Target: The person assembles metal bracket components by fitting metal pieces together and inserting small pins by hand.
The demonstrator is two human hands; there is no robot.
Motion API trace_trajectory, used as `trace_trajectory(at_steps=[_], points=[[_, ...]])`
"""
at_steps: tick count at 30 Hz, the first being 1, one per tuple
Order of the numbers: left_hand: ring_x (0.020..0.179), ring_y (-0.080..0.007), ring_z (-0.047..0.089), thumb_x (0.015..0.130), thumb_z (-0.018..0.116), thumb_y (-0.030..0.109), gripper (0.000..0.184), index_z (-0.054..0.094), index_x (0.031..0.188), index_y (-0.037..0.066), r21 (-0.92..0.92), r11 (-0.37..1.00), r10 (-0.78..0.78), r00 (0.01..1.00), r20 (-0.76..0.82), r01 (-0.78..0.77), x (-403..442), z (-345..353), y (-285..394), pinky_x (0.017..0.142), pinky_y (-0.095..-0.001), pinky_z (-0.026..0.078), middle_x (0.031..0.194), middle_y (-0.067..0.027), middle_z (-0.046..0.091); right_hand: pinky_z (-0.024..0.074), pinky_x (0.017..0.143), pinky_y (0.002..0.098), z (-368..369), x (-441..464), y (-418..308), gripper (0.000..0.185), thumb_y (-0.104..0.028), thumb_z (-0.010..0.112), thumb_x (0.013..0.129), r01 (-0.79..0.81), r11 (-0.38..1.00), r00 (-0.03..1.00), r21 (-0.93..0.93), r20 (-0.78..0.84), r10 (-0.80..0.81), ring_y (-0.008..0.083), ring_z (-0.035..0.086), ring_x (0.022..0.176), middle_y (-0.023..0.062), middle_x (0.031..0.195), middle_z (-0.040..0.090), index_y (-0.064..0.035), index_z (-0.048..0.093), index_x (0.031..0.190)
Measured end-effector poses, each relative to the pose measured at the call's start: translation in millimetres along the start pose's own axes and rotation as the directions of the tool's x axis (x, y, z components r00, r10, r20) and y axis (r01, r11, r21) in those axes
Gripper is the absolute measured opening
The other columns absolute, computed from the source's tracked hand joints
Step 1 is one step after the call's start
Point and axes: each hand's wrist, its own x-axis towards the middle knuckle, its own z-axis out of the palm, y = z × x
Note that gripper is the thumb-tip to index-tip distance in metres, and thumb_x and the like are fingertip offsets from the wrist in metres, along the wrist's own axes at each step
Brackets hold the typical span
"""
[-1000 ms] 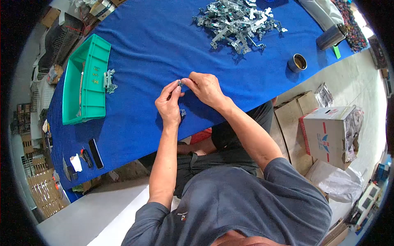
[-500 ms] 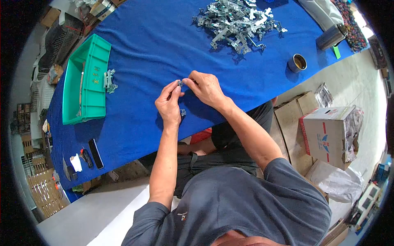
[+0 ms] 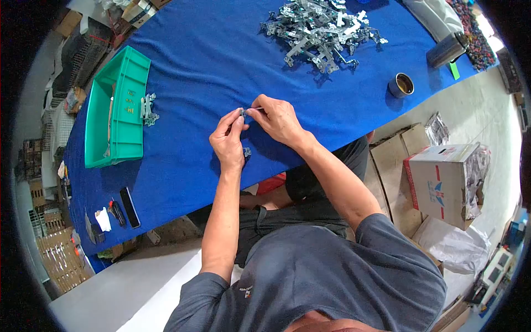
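Note:
Above the blue cloth, my left hand [image 3: 227,143] pinches a small metal bracket [image 3: 242,113] between thumb and fingertips. My right hand [image 3: 275,119] is closed at the bracket's right side, its thumb and forefinger pinched on a thin pale piece, too small to name. A second small metal piece [image 3: 247,151] lies on the cloth beside my left wrist. Farther off, at the back, sits a heap of metal brackets [image 3: 321,33]. A few more brackets [image 3: 149,109] rest against the near side of the green bin.
The green bin [image 3: 145,72] stands at the left of the blue cloth [image 3: 193,72]. A phone [image 3: 129,207] and a red-black tool [image 3: 116,213] lie near the left front edge. At right are a cup of dark liquid [image 3: 401,85], a steel flask [image 3: 447,50] and a carton [image 3: 437,182] on the floor.
Both hands stay in nearly the same place. My right fingertips have shifted very slightly at the bracket, and the thin pale piece shows more clearly.

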Motion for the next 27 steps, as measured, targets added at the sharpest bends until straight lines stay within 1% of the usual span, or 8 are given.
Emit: trace_trajectory(at_steps=[4,10,12,16,19,21,25,27], points=[[0.090,-0.0144,0.067,0.091,0.065,-0.003,0.021,0.070,0.111,-0.005,-0.035,0.999,-0.001,1.000,0.006,0.001,0.3,0.8,-2.3,0.074,-0.0251,0.058,0.109,-0.0121,0.070,0.0491,0.059,0.0456,0.0,-0.1,1.0,0.026,-0.027,0.065,0.091,0.016,0.996,1.000,0.088,-0.022,-0.014,0.0364,0.066,0.069,0.0162,0.072,0.065,-0.0026,0.061,0.084],[0.091,-0.0145,0.067,0.091,0.064,-0.003,0.021,0.070,0.111,-0.004,0.007,1.000,0.004,1.000,0.010,-0.004,0.2,0.9,-0.1,0.075,-0.0254,0.058,0.109,-0.0115,0.070,0.0496,0.060,0.0447,-1.3,0.6,1.4,0.025,-0.027,0.066,0.090,-0.062,0.995,0.995,-0.080,0.069,0.068,0.0358,0.066,0.070,0.0157,0.075,0.066,-0.0029,0.063,0.085],[0.092,-0.0145,0.067,0.091,0.064,-0.003,0.021,0.070,0.111,-0.004,0.013,1.000,0.002,1.000,0.016,-0.002,0.1,1.0,-1.6,0.075,-0.0256,0.058,0.110,-0.0113,0.070,0.0496,0.060,0.0453,-1.1,-0.3,-1.1,0.029,-0.030,0.065,0.092,-0.005,0.999,0.999,0.048,-0.052,0.008,0.0362,0.066,0.069,0.0159,0.073,0.065,-0.0024,0.064,0.083],[0.090,-0.0140,0.066,0.091,0.065,-0.003,0.021,0.070,0.111,-0.004,0.014,1.000,0.021,1.000,0.011,-0.021,-1.2,1.1,0.9,0.074,-0.0250,0.057,0.110,-0.0110,0.070,0.0494,0.060,0.0454,-1.9,0.6,-2.5,0.027,-0.029,0.065,0.091,-0.016,0.998,0.999,0.062,-0.038,0.019,0.0361,0.066,0.069,0.0158,0.074,0.065,-0.0026,0.064,0.083],[0.089,-0.0136,0.066,0.090,0.065,-0.003,0.021,0.070,0.110,-0.005,0.018,1.000,0.015,1.000,0.010,-0.015,-1.3,1.0,1.9,0.072,-0.0245,0.056,0.109,-0.0109,0.070,0.0492,0.061,0.0450,-0.1,1.1,4.1,0.026,-0.027,0.066,0.090,-0.029,0.991,0.999,-0.127,0.041,0.034,0.0356,0.066,0.070,0.0158,0.075,0.066,-0.0027,0.064,0.083],[0.088,-0.0134,0.066,0.090,0.065,-0.003,0.021,0.071,0.110,-0.005,0.011,1.000,0.009,1.000,0.015,-0.009,-1.2,0.9,1.3,0.072,-0.0243,0.056,0.109,-0.0109,0.070,0.0488,0.060,0.0450,0.1,0.2,2.7,0.027,-0.029,0.066,0.090,-0.010,0.999,1.000,0.033,-0.029,0.011,0.0358,0.065,0.068,0.0154,0.073,0.065,-0.0030,0.065,0.082],[0.087,-0.0134,0.065,0.090,0.065,-0.003,0.021,0.071,0.110,-0.005,0.004,1.000,0.009,1.000,-0.006,-0.009,-1.5,2.5,3.4,0.071,-0.0243,0.056,0.108,-0.0108,0.069,0.0486,0.060,0.0451,-0.3,0.9,-0.3,0.029,-0.029,0.066,0.090,-0.010,0.994,0.998,0.106,-0.059,0.016,0.0362,0.064,0.066,0.0151,0.071,0.064,-0.0028,0.065,0.078],[0.087,-0.0134,0.065,0.090,0.065,-0.003,0.021,0.071,0.110,-0.005,-0.003,1.000,0.012,1.000,-0.018,-0.012,-1.1,2.8,3.6,0.071,-0.0243,0.056,0.108,-0.0107,0.069,0.0488,0.060,0.0444,-0.6,1.5,2.5,0.026,-0.027,0.067,0.090,0.013,0.998,0.999,-0.057,-0.040,-0.015,0.0359,0.064,0.067,0.0156,0.073,0.065,-0.0027,0.065,0.081]])
